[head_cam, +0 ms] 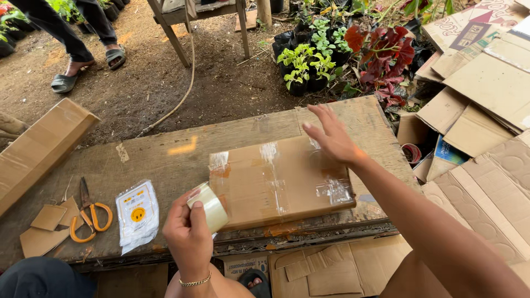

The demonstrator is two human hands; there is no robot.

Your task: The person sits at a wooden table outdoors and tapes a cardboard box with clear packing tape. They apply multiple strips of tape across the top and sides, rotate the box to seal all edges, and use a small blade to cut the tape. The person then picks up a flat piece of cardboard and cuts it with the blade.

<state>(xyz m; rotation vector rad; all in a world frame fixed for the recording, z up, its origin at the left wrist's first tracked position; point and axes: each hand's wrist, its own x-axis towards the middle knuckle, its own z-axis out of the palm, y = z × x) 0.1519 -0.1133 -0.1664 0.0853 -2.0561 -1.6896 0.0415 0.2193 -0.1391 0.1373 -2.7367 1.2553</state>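
Note:
A flat cardboard box point(270, 182), sealed with strips of clear tape, lies on a worn wooden table point(176, 154). My left hand point(187, 232) grips a roll of clear tape point(210, 207) against the box's near left corner. My right hand point(331, 138) rests flat with spread fingers on the box's far right corner, pressing the tape there.
Orange-handled scissors point(88, 215), cardboard scraps point(47, 226) and a white plastic pouch point(137, 212) lie at the table's left. A long cardboard box point(38, 149) leans at far left. Flattened cartons point(486, 110) pile up on the right. Potted plants point(314, 60) and another person's sandalled feet point(83, 69) are beyond.

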